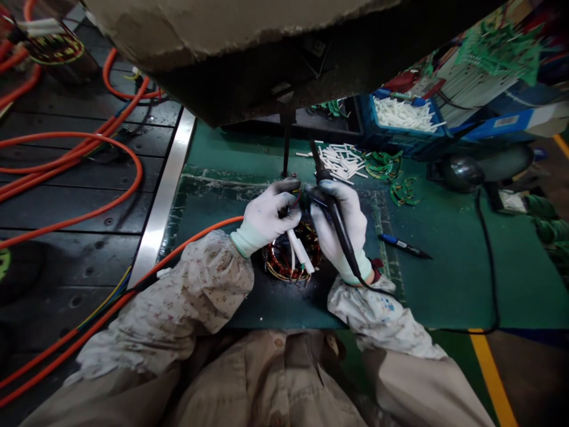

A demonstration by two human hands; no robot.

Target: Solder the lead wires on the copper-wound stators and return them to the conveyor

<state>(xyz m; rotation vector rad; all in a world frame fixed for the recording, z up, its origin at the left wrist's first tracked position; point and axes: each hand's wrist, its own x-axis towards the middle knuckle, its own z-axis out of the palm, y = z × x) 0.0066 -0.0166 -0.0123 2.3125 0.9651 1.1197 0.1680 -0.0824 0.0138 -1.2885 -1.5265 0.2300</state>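
Head view shows the left hand (267, 216) pinching wire leads above the copper stator (292, 261) while the right hand (340, 228), grip clamped round the soldering iron (331, 201), should probably stay braced and touch briefly.

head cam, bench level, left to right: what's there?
orange cables → metal strip → left hand → copper-wound stator → right hand holding a soldering iron → blue pen → black cord
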